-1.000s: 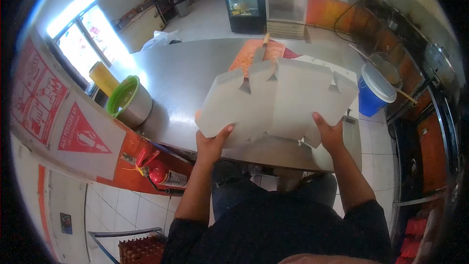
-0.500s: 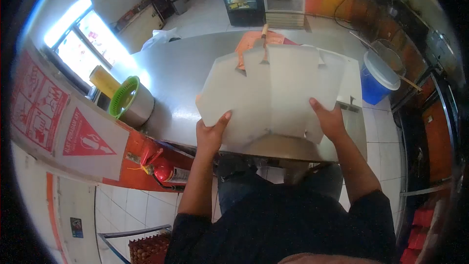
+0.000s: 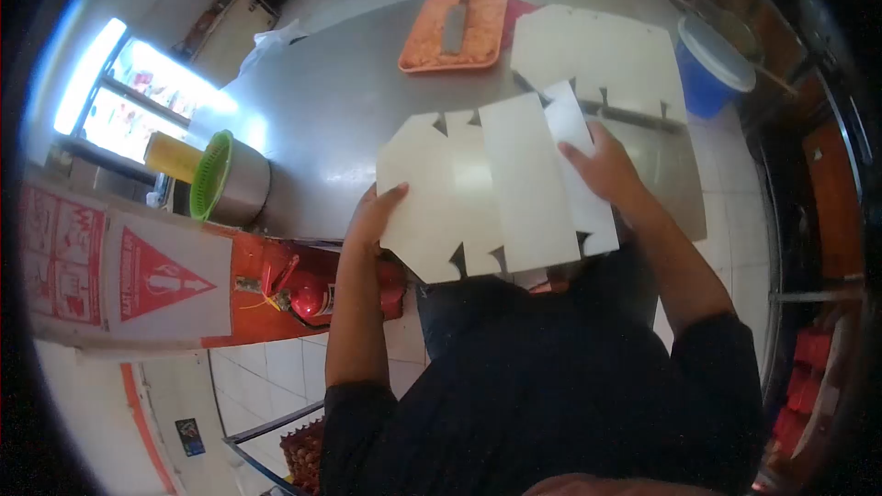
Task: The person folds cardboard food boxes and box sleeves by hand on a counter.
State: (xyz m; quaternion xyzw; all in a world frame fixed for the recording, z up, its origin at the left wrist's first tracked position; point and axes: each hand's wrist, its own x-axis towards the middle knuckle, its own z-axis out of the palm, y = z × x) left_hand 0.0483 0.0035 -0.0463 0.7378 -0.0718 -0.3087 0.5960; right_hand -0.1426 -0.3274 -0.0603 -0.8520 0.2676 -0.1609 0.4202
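Left hand (image 3: 375, 213) grips one end of the card (image 3: 450, 188), right hand (image 3: 606, 168) the other, thumbs on top; the fingers beneath are hidden, so how firmly is hard to tell. And the card sits right between them, long axis running hand to hand, neither nearer! Beyond the right hand, more card (image 3: 597, 55) on the counter (image 3: 322, 83).

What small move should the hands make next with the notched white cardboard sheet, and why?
Probably fold the right end panel of the notched white cardboard sheet inward along its crease: the bare right hand has its thumb on that panel, while the bare left hand holds the opposite end, which could steady it.
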